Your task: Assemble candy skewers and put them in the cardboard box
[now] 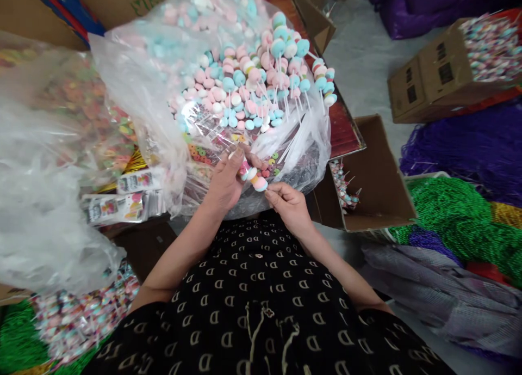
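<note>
A skewer of pink, white and blue marshmallow candies (255, 177) slants between my hands, close in front of my body. My left hand (228, 180) is closed around its upper part, fingers partly hiding it. At its lower end my right hand (287, 201) is pinched shut; whether it grips a stick or a wrapper is too small to tell. Beyond the hands, loose marshmallows (207, 89) in pink, blue and white lie on a large clear plastic bag (157, 141). Finished-looking marshmallow skewers (281, 65) rest on the pile, and white sticks (291, 146) lie to the right.
Printed packets (118, 203) are stacked at left beside bags of gummy candy (101, 100). An open cardboard box (383, 173) with several skewers inside stands at right, below the table corner (350, 130). Green beads (457, 211) and a filled carton (432, 73) lie further right.
</note>
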Demonstrator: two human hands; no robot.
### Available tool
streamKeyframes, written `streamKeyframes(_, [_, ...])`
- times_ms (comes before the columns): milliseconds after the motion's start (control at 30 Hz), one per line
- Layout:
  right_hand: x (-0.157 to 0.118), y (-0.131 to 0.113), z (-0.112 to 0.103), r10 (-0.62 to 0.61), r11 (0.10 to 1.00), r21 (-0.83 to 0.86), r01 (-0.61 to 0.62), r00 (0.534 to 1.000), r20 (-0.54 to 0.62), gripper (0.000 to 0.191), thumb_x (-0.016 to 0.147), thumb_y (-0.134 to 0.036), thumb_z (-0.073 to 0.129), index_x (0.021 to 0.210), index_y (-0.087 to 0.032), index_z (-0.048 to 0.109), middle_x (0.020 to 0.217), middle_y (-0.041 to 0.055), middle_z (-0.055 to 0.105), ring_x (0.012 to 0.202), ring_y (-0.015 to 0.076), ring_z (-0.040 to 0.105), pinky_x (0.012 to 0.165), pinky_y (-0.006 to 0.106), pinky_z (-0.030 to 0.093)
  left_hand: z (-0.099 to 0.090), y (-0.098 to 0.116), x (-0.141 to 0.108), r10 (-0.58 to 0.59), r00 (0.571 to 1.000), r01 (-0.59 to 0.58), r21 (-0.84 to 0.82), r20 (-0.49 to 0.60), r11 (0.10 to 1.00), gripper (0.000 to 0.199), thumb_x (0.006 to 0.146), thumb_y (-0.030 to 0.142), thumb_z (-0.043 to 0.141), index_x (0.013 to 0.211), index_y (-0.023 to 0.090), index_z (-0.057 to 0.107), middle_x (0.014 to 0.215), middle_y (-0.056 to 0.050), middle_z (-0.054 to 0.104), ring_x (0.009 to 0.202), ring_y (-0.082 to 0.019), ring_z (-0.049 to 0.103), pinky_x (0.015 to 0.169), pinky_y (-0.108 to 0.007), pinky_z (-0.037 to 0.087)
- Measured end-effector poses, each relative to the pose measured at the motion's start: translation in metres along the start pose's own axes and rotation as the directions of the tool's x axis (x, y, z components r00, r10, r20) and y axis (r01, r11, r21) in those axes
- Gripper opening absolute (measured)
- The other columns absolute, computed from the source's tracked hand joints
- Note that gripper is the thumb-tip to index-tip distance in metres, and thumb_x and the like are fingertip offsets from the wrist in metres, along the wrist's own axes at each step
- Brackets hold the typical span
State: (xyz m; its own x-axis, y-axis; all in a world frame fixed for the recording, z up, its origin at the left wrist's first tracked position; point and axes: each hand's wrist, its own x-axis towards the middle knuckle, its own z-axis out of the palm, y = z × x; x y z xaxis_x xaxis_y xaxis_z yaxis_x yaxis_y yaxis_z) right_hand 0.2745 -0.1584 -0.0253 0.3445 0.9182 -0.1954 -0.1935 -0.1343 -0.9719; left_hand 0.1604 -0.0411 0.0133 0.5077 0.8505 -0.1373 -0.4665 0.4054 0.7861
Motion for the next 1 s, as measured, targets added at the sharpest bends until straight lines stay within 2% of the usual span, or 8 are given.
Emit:
streamKeyframes(100, [-0.002,0.001,0.004,-0.070,0.990,-0.123,0.068,0.997,-0.011,0.033,0.090,-0.053,0.071,0.082,-0.021,0.068,0.056,-0.0064,0.052,0.054,0.0107,0.044,0.059,0.027,0.041,0.003,-0.007,-0.004,-0.037,0.999,0.036,0.021,0.029,0.999,0.034,0.086,0.051,0.079,0.097,0.021,0.066,0.074,0.001,0.072,0.083,-0.019,0.076,0.078,-0.033,0.061])
streamKeyframes(300, [0.000,0.009,0.007,-0.093,0.994,-0.052,0.091,0.995,-0.035,0.034,0.095,-0.054,0.064,0.089,-0.021,0.069,0.055,-0.0081,0.049,0.051,0.0100,0.042,0.058,0.027,0.041,-0.003,-0.008,-0.009,-0.076,0.992,0.067,0.087,0.099,0.994,0.035,0.086,0.047,0.080,0.106,0.022,0.067,0.086,-0.004,0.077,0.095,-0.022,0.077,0.084,-0.034,0.060])
streamKeyframes(400, [0.002,0.009,0.005,-0.107,0.991,-0.081,0.103,0.994,-0.040,0.034,0.095,-0.054,0.063,0.092,-0.021,0.071,0.055,-0.0079,0.048,0.051,0.0102,0.043,0.058,0.027,0.041,-0.006,0.002,-0.007,-0.067,0.991,0.059,0.072,0.113,0.996,0.050,0.081,0.046,0.085,0.122,0.025,0.065,0.100,-0.005,0.079,0.099,-0.023,0.077,0.085,-0.036,0.061])
streamKeyframes(500, [0.005,0.007,0.004,-0.163,0.976,-0.156,0.149,0.983,-0.081,0.027,0.091,-0.047,0.068,0.092,-0.021,0.073,0.062,-0.0053,0.055,0.058,0.0114,0.048,0.062,0.028,0.044,-0.005,0.011,-0.003,-0.024,0.998,0.022,0.031,0.065,0.999,0.054,0.078,0.052,0.085,0.121,0.025,0.066,0.103,-0.005,0.079,0.100,-0.025,0.078,0.084,-0.037,0.062])
streamKeyframes(667, [0.008,0.003,0.005,-0.165,0.973,-0.185,0.138,0.975,-0.145,0.020,0.085,-0.041,0.074,0.090,-0.021,0.074,0.073,-0.0018,0.064,0.064,0.0124,0.051,0.066,0.029,0.044,-0.002,0.013,0.003,0.007,0.997,-0.004,0.039,-0.082,0.999,0.032,0.087,0.052,0.075,0.101,0.023,0.071,0.092,-0.005,0.079,0.098,-0.024,0.078,0.080,-0.033,0.063])
streamKeyframes(833, [0.004,-0.001,0.007,-0.050,0.998,-0.031,0.048,0.998,-0.041,0.034,0.088,-0.055,0.072,0.089,-0.021,0.073,0.055,-0.0073,0.046,0.050,0.0099,0.037,0.052,0.026,0.034,-0.003,0.009,0.001,0.022,0.996,-0.022,-0.003,-0.089,1.000,0.026,0.096,0.048,0.065,0.097,0.024,0.073,0.080,-0.002,0.076,0.086,-0.020,0.077,0.074,-0.032,0.064])
streamKeyframes(900, [0.002,-0.004,0.007,-0.035,0.999,-0.003,0.035,0.999,0.002,0.043,0.088,-0.064,0.069,0.086,-0.021,0.071,0.051,-0.0084,0.041,0.047,0.0091,0.033,0.049,0.026,0.029,-0.004,0.009,0.000,0.034,0.997,-0.036,-0.023,-0.070,0.999,0.027,0.095,0.050,0.067,0.098,0.024,0.073,0.080,-0.001,0.076,0.085,-0.019,0.077,0.075,-0.032,0.064])
streamKeyframes(1000, [0.000,-0.008,0.005,-0.019,0.999,-0.032,0.021,0.997,0.073,0.050,0.090,-0.069,0.065,0.082,-0.020,0.070,0.047,-0.0084,0.042,0.043,0.0082,0.033,0.047,0.025,0.027,-0.004,0.010,-0.001,0.057,0.997,-0.056,0.012,-0.057,0.998,0.031,0.090,0.054,0.072,0.098,0.024,0.072,0.083,-0.002,0.077,0.088,-0.021,0.078,0.075,-0.033,0.064])
